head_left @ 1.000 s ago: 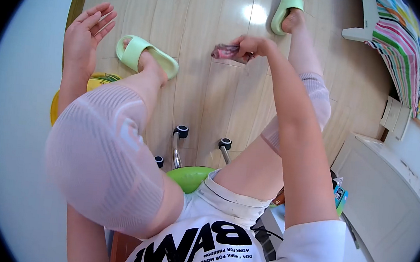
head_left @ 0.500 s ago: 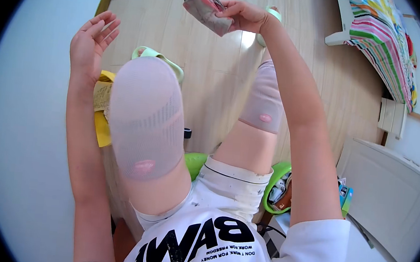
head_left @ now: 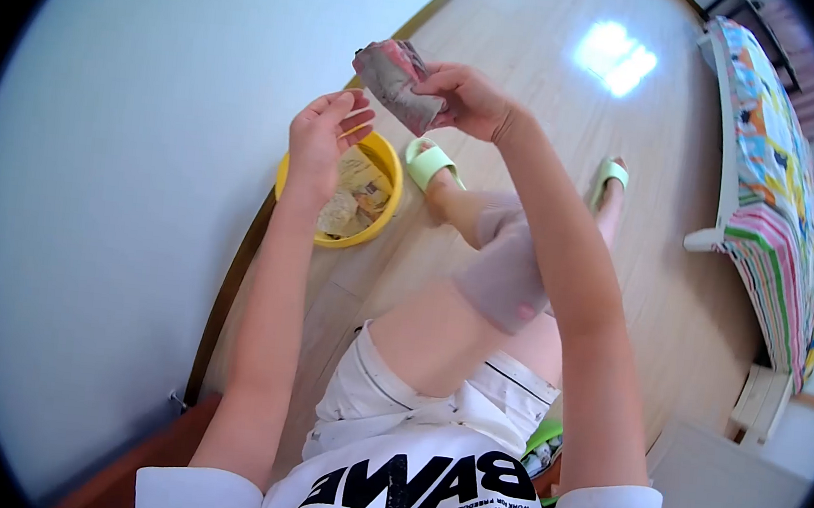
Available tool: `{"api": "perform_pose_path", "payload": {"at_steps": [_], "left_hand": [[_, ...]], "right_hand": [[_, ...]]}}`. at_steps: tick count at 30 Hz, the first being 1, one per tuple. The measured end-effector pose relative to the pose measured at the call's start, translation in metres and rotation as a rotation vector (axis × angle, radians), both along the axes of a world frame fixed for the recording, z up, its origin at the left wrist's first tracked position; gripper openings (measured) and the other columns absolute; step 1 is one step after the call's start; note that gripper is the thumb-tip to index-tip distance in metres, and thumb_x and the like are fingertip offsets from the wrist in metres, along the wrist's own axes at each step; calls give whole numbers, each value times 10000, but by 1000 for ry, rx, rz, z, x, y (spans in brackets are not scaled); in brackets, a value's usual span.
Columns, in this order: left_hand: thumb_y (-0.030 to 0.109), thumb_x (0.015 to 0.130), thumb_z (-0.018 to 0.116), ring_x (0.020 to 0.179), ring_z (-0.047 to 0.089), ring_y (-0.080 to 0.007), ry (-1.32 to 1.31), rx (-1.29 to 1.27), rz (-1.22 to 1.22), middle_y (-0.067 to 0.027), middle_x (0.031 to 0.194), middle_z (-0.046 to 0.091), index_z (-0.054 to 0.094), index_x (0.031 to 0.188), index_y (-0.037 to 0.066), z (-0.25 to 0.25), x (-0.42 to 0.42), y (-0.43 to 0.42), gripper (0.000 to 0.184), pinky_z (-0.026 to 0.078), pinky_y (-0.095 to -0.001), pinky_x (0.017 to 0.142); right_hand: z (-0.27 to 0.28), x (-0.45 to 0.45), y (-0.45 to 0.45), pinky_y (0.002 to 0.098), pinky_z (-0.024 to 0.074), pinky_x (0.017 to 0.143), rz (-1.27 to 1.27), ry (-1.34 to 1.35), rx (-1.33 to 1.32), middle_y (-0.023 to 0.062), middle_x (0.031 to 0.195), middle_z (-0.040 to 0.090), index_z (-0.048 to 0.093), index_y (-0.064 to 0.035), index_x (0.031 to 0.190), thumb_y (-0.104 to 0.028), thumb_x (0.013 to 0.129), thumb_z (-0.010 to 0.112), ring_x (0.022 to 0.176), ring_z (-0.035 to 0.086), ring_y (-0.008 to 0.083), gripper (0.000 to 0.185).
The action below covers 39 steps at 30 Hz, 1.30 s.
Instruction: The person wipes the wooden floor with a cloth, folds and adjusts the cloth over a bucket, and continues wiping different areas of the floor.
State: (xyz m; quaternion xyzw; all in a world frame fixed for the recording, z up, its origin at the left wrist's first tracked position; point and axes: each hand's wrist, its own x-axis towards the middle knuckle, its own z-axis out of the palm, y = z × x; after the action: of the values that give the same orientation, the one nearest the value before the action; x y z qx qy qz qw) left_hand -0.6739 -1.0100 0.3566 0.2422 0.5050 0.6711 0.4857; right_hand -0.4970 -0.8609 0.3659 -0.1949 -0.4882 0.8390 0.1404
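Note:
In my right hand (head_left: 469, 102) is a folded grey cloth (head_left: 404, 89) with pink and dark patches, pinched between thumb and fingers at its right side. The cloth is held up in front of me, above the floor. My left hand (head_left: 325, 136) is just to its left and a little lower. Its fingers are loosely bent and apart, with nothing in them. Below and behind the left hand stands a yellow bin (head_left: 390, 209) with crumpled paper-like scraps (head_left: 359, 192) inside.
Green slippers (head_left: 429, 166) are on my feet on the wooden floor (head_left: 537, 101). A bed with a patterned cover (head_left: 773, 160) stands at the right, a pale wall (head_left: 123, 181) at the left. A green container (head_left: 546, 436) is partly hidden beside my right arm.
The view has shifted, bringing the whole bin into sight. My raised leg has come down and across. My left hand has moved closer to the cloth, which stays in my right hand.

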Motion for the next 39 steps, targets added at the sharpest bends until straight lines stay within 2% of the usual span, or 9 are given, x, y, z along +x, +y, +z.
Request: {"api": "perform_pose_path", "payload": {"at_steps": [2,5,11,14,18,24,30,35,39], "left_hand": [[244,961,631,963,655,-195,-4,-34,62,-80,1029,664,628,1090,9,-1,-8,-12,268,536,-343,859],[337,871,767,926,648,-164,68,-104,132,-56,982,666,631,1035,23,-5,-20,-32,379,529,-306,808],[268,757,877,755,598,-84,389,-193,262,-30,884,665,644,1008,4,-32,-26,-33,432,494,-238,684],[289,708,905,720,627,-114,424,-181,329,-62,814,674,667,944,-50,-46,-27,-28,477,513,-252,662],[202,774,844,691,623,-106,366,-172,324,-61,779,685,697,886,-58,-46,-35,-25,319,504,-248,647],[157,907,715,721,635,-108,306,-185,272,-46,799,688,703,900,-24,-63,-54,-27,181,518,-247,689],[158,940,664,734,640,-125,332,-261,271,-54,806,678,671,893,-20,-78,-59,-30,184,529,-261,722],[200,980,594,773,643,-156,-10,-122,304,-79,821,651,625,933,0,-84,-62,-33,208,537,-287,738],[274,983,580,803,640,-178,-5,-188,413,-98,834,647,616,904,9,-87,-76,-39,279,531,-302,718]], "right_hand": [[-8,-32,-16,294,574,752,-60,-9,-67,75,1042,659,596,-7,1196,-64,873,552,892,645,134,330],[-9,-62,-52,288,581,635,-145,-27,-112,64,938,631,584,-32,1118,-27,870,510,764,631,128,259],[-31,-84,-72,336,577,673,-200,-61,-136,75,950,608,571,-23,1075,1,862,487,795,607,150,230],[-34,-91,-69,343,574,681,-203,-81,-102,70,950,605,576,-26,1084,2,855,485,783,594,147,247],[-38,-102,-67,339,574,693,-210,-114,-90,71,965,609,578,-33,1105,-1,843,489,783,598,151,279],[-49,-103,-62,434,591,785,-279,-140,-302,117,1039,606,540,-31,1150,-6,846,487,895,625,225,310],[-62,-97,-60,497,546,922,-347,-74,-290,168,1186,587,500,9,1251,-33,861,477,1037,610,309,393],[-62,-93,-54,509,569,870,-417,-54,-308,160,1144,584,501,-6,1214,-5,863,453,1002,616,302,354],[-66,-91,-49,513,578,844,-482,-110,-311,154,1129,578,501,-9,1204,6,864,446,988,618,299,345]]}}
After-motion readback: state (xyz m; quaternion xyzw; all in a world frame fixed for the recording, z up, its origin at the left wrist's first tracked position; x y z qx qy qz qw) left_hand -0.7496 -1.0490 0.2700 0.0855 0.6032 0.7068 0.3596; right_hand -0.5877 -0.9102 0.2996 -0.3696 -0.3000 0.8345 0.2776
